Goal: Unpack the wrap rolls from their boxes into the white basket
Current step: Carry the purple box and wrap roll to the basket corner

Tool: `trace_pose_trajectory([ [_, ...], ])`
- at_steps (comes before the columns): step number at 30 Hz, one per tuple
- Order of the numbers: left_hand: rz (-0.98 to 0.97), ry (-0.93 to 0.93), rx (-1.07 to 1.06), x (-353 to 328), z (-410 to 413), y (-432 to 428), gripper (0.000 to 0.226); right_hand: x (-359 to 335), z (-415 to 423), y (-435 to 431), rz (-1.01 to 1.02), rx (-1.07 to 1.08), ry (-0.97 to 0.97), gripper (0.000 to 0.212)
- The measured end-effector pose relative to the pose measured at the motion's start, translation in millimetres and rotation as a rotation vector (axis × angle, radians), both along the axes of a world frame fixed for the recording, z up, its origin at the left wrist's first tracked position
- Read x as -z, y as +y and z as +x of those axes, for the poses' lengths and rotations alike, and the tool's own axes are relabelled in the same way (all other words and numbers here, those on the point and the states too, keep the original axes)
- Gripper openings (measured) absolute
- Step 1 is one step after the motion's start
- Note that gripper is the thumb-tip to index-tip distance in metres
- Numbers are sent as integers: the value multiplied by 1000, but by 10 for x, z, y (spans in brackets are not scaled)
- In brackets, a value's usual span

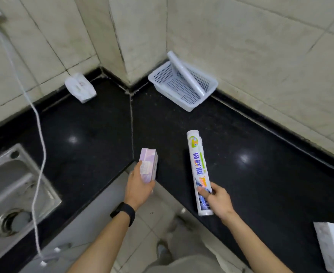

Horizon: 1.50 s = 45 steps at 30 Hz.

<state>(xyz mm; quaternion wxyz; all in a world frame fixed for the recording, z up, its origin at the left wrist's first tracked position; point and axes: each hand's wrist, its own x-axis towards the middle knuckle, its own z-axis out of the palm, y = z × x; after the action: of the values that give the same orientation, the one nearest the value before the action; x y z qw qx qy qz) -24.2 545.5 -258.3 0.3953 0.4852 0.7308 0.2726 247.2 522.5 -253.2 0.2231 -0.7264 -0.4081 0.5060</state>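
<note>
The white basket [183, 84] sits on the black counter [241, 154] in the far corner, close against the tiled wall. One plain wrap roll [186, 72] lies in it, tilted: its lower end rests at the basket's right inner corner and its upper end sticks out over the far rim toward the wall. Nothing else shows inside the basket.

A second roll, the printed wrap roll [199, 172], is out of any box and held above the counter's near edge by the right hand [218, 200], whose fingers are closed round its lower part. The left hand [139, 186], with a dark band on the wrist, is wrapped around the near end of one purple box [148, 164], raised over the counter's inner corner.

That makes two rolls in view. Another white box [333, 247] lies at the counter's near right, partly out of frame. A steel sink [8, 186] lies at the left, a white cord [38, 123] hanging across it, and a white pack [80, 87] rests by the back wall.
</note>
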Motion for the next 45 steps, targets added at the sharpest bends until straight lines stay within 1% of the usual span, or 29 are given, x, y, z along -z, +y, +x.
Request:
trace_pose_trajectory([
  [5, -55, 56, -105, -43, -442, 324, 84, 66, -526, 749, 17, -141, 34, 22],
  [9, -51, 137, -130, -125, -717, 710, 74, 95, -840, 1365, 5, -217, 46, 27],
  [10, -57, 134, -132, -123, -771, 820, 76, 118, -906, 1510, 6, -236, 47, 28],
  [13, -101, 140, -174, -131, -921, 1189, 85, 164, -1092, 1932, 29, -287, 5, 31],
  [18, -91, 174, -135, -148, -1086, 1818, 83, 162, -1324, 2489, 52, -343, -83, 36],
  [24, -102, 201, -79, -41, -1248, 2510, 78, 255, -1619, 3050, 48, -385, -179, 36],
  [27, -70, 206, -9, 52, -1286, 2737, 75, 325, -1755, 3241, 33, -395, -237, 38],
  [31, -109, 158, 55, 180, -1372, 2904, 81, 396, -1943, 3443, 35, -412, -297, 39],
  [34, -153, 205, 106, 276, -1461, 2959, 84, 453, -2038, 3520, 42, -402, -305, 40],
  [36, -168, 293, 130, 330, -1488, 2992, 84, 521, -2061, 3491, 78, -387, -348, 41],
  [39, -145, 433, 142, 374, -1465, 3108, 70, 619, -2039, 3393, 94, -358, -458, 52],
  [42, -104, 509, 131, 395, -1409, 3236, 55, 632, -2030, 3361, 27, -367, -478, 64],
  [45, -89, 547, 138, 448, -1385, 3272, 51, 615, -2083, 3365, -26, -382, -501, 71],
])
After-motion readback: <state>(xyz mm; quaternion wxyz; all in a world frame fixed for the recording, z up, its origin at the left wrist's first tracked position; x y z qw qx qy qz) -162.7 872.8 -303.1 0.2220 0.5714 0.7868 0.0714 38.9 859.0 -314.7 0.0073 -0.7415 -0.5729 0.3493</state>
